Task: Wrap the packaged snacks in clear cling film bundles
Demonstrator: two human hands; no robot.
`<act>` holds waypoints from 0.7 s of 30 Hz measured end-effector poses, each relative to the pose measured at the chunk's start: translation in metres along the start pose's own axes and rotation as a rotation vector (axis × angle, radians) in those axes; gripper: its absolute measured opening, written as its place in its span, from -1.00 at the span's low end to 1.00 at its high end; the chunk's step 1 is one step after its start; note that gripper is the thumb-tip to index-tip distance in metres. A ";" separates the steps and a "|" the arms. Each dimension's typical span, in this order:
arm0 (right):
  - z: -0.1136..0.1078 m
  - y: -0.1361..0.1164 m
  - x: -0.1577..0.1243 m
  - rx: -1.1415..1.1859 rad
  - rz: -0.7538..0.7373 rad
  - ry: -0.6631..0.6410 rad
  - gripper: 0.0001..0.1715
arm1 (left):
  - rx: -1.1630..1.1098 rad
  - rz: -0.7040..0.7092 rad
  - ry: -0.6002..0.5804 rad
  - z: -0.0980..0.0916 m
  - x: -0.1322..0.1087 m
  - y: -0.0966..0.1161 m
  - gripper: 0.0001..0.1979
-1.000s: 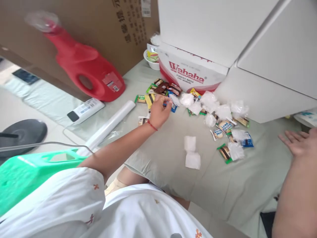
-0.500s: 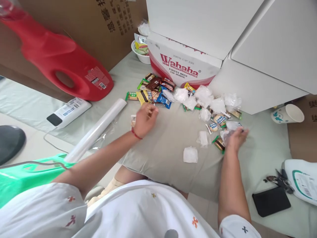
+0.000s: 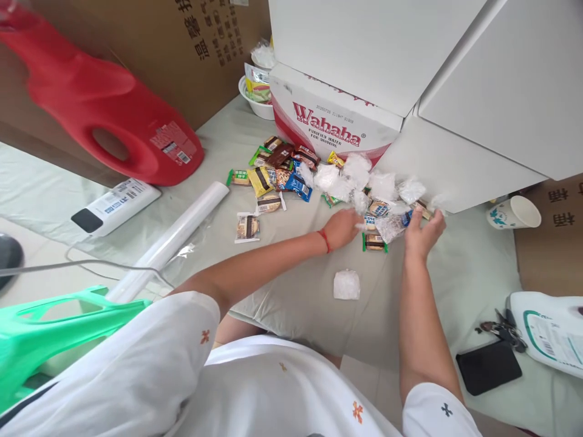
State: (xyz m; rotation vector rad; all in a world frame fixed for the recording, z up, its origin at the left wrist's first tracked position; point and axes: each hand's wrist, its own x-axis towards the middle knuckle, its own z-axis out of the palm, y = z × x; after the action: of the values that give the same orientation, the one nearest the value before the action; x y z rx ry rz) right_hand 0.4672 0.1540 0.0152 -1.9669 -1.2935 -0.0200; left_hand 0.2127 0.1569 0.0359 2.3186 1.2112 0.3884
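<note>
My left hand (image 3: pixel 344 230), with a red cord at the wrist, is at the left edge of a pile of snack packets. Its fingers are curled together, and what they hold, if anything, is hidden. My right hand (image 3: pixel 423 235) lies at the pile's right side, thumb and fingers apart, beside a blue packet (image 3: pixel 407 217). Between both hands are a clear crinkled plastic bundle (image 3: pixel 390 229) and a green-ended biscuit packet (image 3: pixel 375 243). Several white plastic-wrapped bundles (image 3: pixel 327 177) sit behind. Nearer me lies a single white wrapped square (image 3: pixel 347 285).
Colourful packets (image 3: pixel 260 181) lie in front of a Wahaha carton (image 3: pixel 328 124). On the left are a plastic film roll (image 3: pixel 182 227), a red jug (image 3: pixel 104 115) and a green stool (image 3: pixel 54 321). Rightward are a paper cup (image 3: pixel 514 212), a black wallet-like item (image 3: pixel 489 367), keys (image 3: pixel 503 331) and a white bottle (image 3: pixel 549 334).
My left hand has moved right from the colourful packets to the pile, uncovering two biscuit packets. My right hand has shifted up and slightly left. Loose packets and bundles near it now lie closer together.
</note>
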 end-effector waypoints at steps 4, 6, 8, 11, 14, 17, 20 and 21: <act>-0.023 0.006 -0.016 0.050 -0.119 -0.178 0.17 | -0.150 -0.144 0.267 -0.019 0.057 -0.016 -0.62; -0.020 -0.001 -0.017 -0.009 -0.225 -0.357 0.28 | -0.132 -0.179 0.378 -0.027 0.083 -0.018 -0.39; -0.013 -0.010 -0.011 -0.082 -0.283 -0.489 0.08 | -0.063 -0.191 0.445 -0.032 0.100 -0.019 -0.21; -0.013 -0.019 0.003 -0.127 -0.286 -0.560 -0.50 | 0.065 -0.114 0.418 -0.037 0.103 -0.024 -0.23; -0.039 -0.009 0.015 -0.041 -0.235 -0.471 -0.66 | 0.143 -0.065 0.319 -0.040 0.092 -0.030 -0.50; -0.073 0.025 0.025 0.012 -0.087 -0.263 -0.59 | 0.175 -0.037 0.318 -0.041 0.084 -0.033 -0.67; -0.086 0.066 0.032 -0.124 0.099 -0.182 -0.64 | 0.164 -0.039 0.323 -0.037 0.087 -0.030 -0.71; -0.084 0.077 0.034 -0.141 0.145 -0.215 -0.66 | 0.149 -0.058 0.303 -0.035 0.090 -0.028 -0.69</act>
State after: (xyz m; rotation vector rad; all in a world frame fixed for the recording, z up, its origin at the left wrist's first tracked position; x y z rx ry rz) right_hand 0.5765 0.1155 0.0431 -2.2284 -1.3104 0.1802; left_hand 0.2283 0.2546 0.0520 2.4045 1.4920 0.6692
